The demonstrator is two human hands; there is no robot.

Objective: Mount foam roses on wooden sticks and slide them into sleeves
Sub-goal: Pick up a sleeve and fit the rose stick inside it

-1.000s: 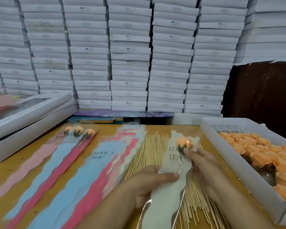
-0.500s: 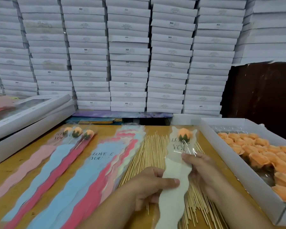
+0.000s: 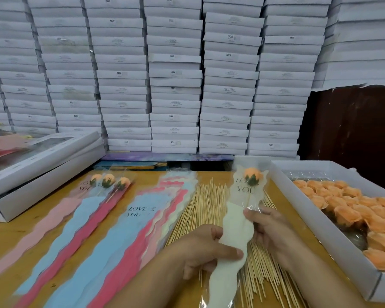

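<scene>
With both hands, left (image 3: 206, 247) and right (image 3: 268, 227), pinching the sleeve (image 3: 236, 236), we seat the rose (image 3: 252, 174), which probably joins the finished ones (image 3: 108, 181) beside the sticks (image 3: 200, 207).

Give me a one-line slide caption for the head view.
Both hands hold a cream sleeve with an orange foam rose inside, above wooden sticks.

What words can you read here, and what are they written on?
"LOVE YOU": on the blue sleeve atop the flat sleeve pile.
"LO... YOU": on the white sleeve both hands hold, partly hidden by its rose.
"...YOU": on the finished sleeves at left, first word unclear.
"SGS": on several stacked white boxes; their other small print is too blurred.
</scene>
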